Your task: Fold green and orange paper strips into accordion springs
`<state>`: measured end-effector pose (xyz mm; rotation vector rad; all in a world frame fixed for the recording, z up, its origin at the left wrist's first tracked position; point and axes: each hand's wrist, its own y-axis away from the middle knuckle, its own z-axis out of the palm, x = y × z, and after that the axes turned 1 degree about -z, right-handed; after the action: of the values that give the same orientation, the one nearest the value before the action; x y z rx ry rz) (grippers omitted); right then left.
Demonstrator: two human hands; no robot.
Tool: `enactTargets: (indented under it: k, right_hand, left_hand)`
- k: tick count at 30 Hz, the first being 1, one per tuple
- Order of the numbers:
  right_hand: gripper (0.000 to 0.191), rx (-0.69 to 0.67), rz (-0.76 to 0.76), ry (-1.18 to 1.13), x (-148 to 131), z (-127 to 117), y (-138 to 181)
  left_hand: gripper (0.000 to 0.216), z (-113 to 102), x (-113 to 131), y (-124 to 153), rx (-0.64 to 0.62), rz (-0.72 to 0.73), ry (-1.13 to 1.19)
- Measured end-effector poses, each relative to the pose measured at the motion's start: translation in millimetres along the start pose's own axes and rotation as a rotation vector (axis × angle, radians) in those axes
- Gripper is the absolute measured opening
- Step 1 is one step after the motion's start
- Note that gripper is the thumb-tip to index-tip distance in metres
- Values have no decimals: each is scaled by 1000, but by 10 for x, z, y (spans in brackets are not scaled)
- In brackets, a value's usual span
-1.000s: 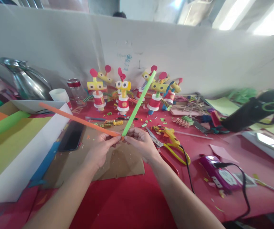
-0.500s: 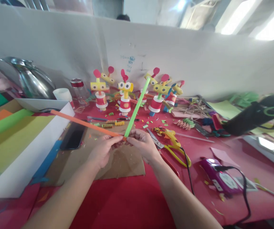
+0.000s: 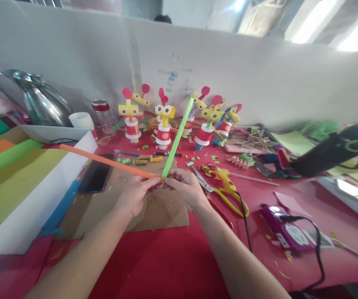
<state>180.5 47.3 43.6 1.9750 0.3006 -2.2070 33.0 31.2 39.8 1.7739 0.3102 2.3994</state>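
An orange paper strip (image 3: 104, 160) and a light green paper strip (image 3: 178, 137) meet at one end between my two hands. My left hand (image 3: 137, 193) pinches the joined end, thumb on top, with the orange strip reaching out to the left. Close beside it, my right hand (image 3: 185, 187) pinches the same end, from which the green strip slants up and away. The fingers hide most of the joint. Both hands are above a brown cardboard sheet (image 3: 160, 211). Scissors with yellow handles (image 3: 229, 201) lie just right of my right hand, against a yellow glue gun (image 3: 225, 181).
Several paper-cup figures (image 3: 163, 135) stand along the white partition. Coiled paper springs (image 3: 146, 160) and scraps lie before them. A phone (image 3: 94, 176) and a white box (image 3: 69, 166) of coloured paper are left; a purple power strip (image 3: 286, 228) with cords and a black bottle (image 3: 319, 155) are right.
Both hands keep their pinch at the joined end. The far ends of the orange and green strips have shifted slightly to the left; the view has moved a little.
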Motion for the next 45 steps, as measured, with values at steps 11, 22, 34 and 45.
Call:
enactTargets:
  k: [11, 22, 34, 45]
  right_hand:
    - [10, 6, 5, -3, 65, 25, -7]
    - [15, 72, 26, -108, 192, 30, -49]
    - [11, 22, 23, -184, 244, 25, -67]
    - [16, 65, -39, -112, 209, 51, -73]
  left_hand:
    - [13, 36, -30, -12, 100, 16, 23]
    - [11, 30, -54, -49, 133, -15, 82]
    - [18, 11, -175, -98, 92, 79, 100]
    - [18, 53, -71, -26, 61, 33, 141]
